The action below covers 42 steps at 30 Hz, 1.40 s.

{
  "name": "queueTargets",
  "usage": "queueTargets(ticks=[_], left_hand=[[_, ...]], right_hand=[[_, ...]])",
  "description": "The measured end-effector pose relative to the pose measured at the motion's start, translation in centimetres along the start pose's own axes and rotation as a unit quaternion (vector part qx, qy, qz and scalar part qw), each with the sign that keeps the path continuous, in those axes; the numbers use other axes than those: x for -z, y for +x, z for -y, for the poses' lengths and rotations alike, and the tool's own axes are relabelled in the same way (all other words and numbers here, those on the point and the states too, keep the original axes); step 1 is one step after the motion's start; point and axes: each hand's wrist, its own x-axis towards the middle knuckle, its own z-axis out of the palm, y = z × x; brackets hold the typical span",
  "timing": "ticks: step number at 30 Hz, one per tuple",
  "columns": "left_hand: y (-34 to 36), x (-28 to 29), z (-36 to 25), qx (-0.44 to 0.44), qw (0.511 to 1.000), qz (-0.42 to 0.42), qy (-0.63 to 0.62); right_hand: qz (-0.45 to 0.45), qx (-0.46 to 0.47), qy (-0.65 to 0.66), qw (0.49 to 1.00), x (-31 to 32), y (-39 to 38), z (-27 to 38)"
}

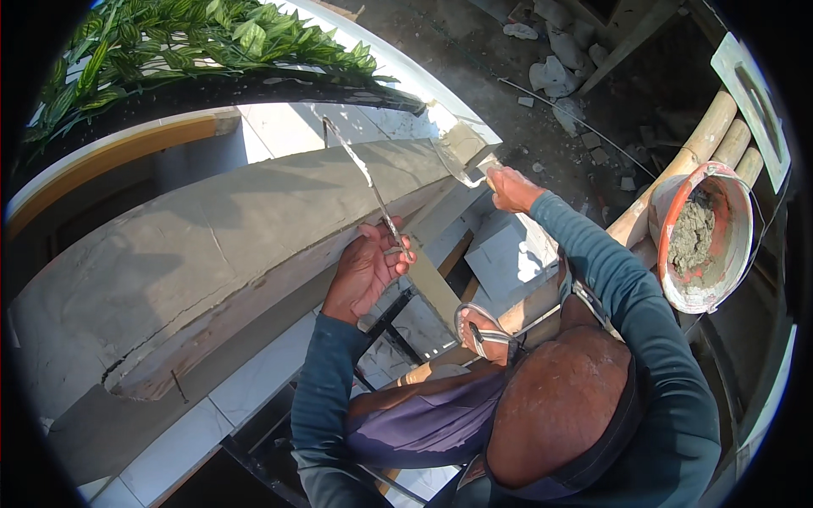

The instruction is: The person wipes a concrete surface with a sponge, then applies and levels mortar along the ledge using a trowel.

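My left hand (pixel 370 269) has its fingers curled round the lower end of a thin metal rod (pixel 373 188). The rod is bent at its far end and smeared with white; it slants across a curved ledge of grey mortar (pixel 212 220). A small trowel (pixel 455 162) is in my right hand (pixel 513 189), which is closed round its handle. Its blade lies against the ledge's right end, beside a mortar-covered corner block (pixel 461 142). Cracks run along the ledge's near edge.
At right, an orange-rimmed bucket (pixel 707 237) of wet mortar leans by bamboo poles (pixel 699 144). A flat white board (pixel 752 106) stands beyond. Leafy plants (pixel 212 42) line the far left. Rubble (pixel 559 76) lies far below. My sandalled foot (pixel 483 330) rests on the scaffold.
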Motion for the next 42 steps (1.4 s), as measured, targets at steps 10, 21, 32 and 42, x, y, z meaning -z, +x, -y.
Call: queueTargets(ticks=[10,21,32,42], left_hand=[[-0.2,0.2,0.3,0.008,1.000,-0.007,0.017],[-0.3,0.5,0.2,0.004,1.000,0.004,0.007],[0.0,0.2,0.1,-0.005,1.000,0.006,0.011],[0.0,0.3,0.4,-0.003,1.000,-0.001,0.019]], right_hand=[[0.028,-0.037,0.093,0.995,3.5,-2.1,-0.4],[0.071,0.114,0.044,0.990,6.8,-2.9,3.8],[0.231,-0.111,0.064,0.965,5.6,-5.9,-0.6],[0.308,-0.231,0.291,0.876,7.4,-3.6,0.7]])
